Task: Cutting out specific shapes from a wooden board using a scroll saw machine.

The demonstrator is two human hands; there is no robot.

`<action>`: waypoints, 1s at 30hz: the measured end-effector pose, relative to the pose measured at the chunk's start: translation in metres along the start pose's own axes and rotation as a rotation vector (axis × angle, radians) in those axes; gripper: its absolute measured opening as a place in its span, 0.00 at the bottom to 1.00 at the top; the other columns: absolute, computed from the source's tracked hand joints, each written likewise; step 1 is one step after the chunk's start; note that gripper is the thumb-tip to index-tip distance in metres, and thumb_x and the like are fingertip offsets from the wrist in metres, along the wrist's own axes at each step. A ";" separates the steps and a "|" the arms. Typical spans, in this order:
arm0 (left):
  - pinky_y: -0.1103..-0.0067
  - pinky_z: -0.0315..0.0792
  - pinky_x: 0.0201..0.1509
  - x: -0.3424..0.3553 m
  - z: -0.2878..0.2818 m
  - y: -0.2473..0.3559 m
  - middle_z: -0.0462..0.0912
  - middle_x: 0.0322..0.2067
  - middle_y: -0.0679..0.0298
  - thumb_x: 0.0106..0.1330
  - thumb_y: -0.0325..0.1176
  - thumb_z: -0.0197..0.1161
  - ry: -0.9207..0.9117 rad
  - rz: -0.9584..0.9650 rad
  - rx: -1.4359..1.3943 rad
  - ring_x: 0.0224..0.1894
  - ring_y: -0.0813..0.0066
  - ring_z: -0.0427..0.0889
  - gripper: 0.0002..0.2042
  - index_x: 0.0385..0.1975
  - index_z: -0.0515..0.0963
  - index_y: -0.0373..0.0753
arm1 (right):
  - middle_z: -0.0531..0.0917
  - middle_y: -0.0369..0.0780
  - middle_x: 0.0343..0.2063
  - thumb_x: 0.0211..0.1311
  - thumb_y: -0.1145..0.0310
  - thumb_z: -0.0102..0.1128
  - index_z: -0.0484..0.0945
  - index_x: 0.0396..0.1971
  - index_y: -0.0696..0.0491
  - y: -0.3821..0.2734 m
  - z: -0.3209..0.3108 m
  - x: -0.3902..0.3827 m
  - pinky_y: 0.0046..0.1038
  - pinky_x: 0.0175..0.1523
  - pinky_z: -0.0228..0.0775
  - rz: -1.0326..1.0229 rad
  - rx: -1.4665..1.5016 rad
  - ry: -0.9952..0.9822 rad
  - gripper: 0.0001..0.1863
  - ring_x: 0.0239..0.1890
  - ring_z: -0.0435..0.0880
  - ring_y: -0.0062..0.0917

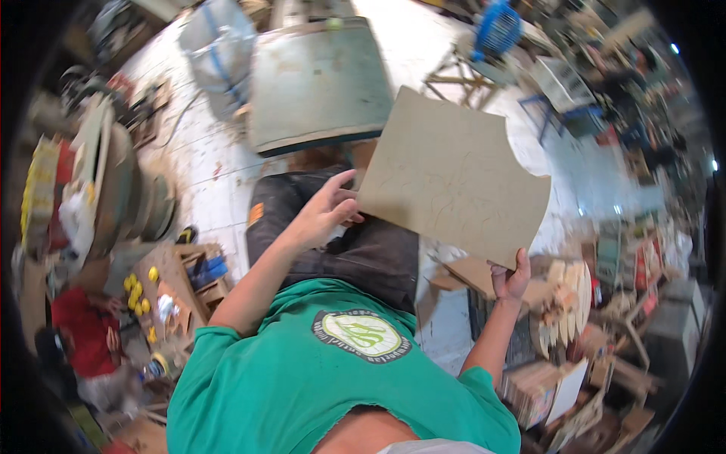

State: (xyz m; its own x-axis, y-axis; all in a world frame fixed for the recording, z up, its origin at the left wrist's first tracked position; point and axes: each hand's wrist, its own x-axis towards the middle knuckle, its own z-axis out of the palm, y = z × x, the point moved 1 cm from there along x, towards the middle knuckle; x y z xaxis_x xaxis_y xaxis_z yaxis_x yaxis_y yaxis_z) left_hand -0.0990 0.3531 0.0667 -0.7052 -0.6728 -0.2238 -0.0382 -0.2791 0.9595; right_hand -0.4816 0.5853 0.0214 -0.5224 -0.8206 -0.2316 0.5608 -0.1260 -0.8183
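Observation:
A flat grey-tan sheet (454, 178), with concave cuts along its right side and faint lines on its face, is held up tilted in front of me. My right hand (511, 278) grips its lower right edge, the thumb showing and the other fingers partly hidden. Beside the left edge is my left hand (330, 209), fingers spread apart. I cannot tell whether its fingertips touch the sheet. Past my knees stands a low table (321, 87) with a worn grey-green top, close to the sheet's upper left edge.
A blue fan (497, 29) stands at the far right. A whitish sack (218, 49) is left of the table. Stacked boards (532, 390) and pale toothed pieces (567, 306) lie at my right. Near yellow round things (136, 293) at left is a person in red (85, 333).

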 end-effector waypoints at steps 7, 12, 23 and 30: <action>0.87 0.74 0.34 -0.056 -0.075 -0.022 0.81 0.45 0.63 0.74 0.39 0.54 0.597 0.245 -0.005 0.39 0.81 0.81 0.25 0.67 0.62 0.34 | 0.85 0.47 0.37 0.72 0.55 0.52 0.70 0.57 0.62 0.081 0.148 0.061 0.24 0.26 0.78 0.279 0.059 -0.262 0.25 0.26 0.86 0.31; 0.86 0.71 0.27 -0.062 -0.137 -0.039 0.83 0.36 0.66 0.74 0.36 0.52 0.732 0.194 -0.171 0.26 0.85 0.79 0.21 0.64 0.67 0.33 | 0.86 0.47 0.36 0.75 0.56 0.47 0.72 0.53 0.61 0.124 0.203 0.111 0.24 0.27 0.80 0.509 -0.068 -0.348 0.22 0.26 0.87 0.32; 0.71 0.76 0.55 -0.109 -0.157 -0.064 0.83 0.47 0.57 0.76 0.40 0.45 0.873 0.428 -0.418 0.49 0.67 0.83 0.22 0.59 0.72 0.29 | 0.86 0.46 0.34 0.74 0.55 0.49 0.72 0.54 0.62 0.109 0.215 0.023 0.23 0.28 0.79 0.370 -0.088 -0.344 0.24 0.27 0.86 0.33; 0.56 0.29 0.78 0.032 -0.137 -0.007 0.43 0.75 0.46 0.69 0.65 0.45 0.683 -0.140 1.425 0.79 0.53 0.37 0.46 0.73 0.49 0.28 | 0.84 0.44 0.45 0.74 0.56 0.50 0.71 0.59 0.57 0.020 0.109 0.004 0.23 0.30 0.84 0.096 0.059 -0.069 0.23 0.34 0.88 0.31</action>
State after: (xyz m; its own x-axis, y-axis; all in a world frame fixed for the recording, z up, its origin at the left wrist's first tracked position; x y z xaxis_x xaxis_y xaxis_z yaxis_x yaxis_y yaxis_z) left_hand -0.0246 0.2393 0.0296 -0.2165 -0.9760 0.0246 -0.9543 0.2169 0.2055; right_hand -0.4023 0.5191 0.0610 -0.4202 -0.8666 -0.2691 0.6442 -0.0761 -0.7611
